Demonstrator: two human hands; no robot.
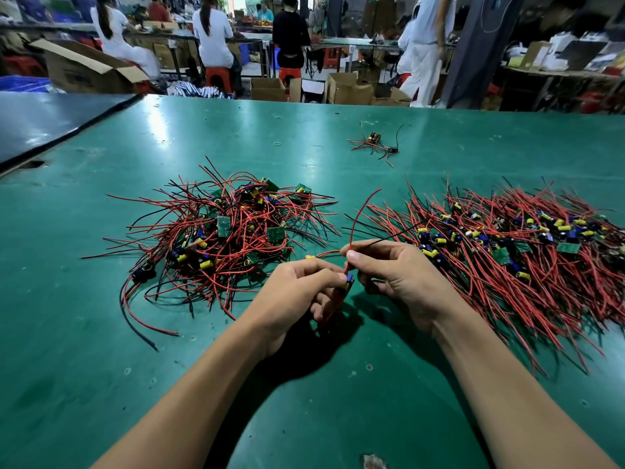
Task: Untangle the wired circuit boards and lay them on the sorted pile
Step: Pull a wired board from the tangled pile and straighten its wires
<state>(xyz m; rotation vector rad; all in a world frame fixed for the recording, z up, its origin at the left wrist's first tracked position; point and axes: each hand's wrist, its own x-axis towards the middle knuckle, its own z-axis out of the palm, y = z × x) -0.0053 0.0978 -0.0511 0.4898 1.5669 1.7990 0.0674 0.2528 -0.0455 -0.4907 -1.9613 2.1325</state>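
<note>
Left hand: fingers curled round a board, held above the desk, between the two piles.
Right hand: thumb and forefinger pinch the board's red wire and black wire.
Tangle: heap of boards and wires, left of the hands.
Sorted pile: right of the hands, wires lying roughly parallel.
Stray board: far side, well apart.
</note>
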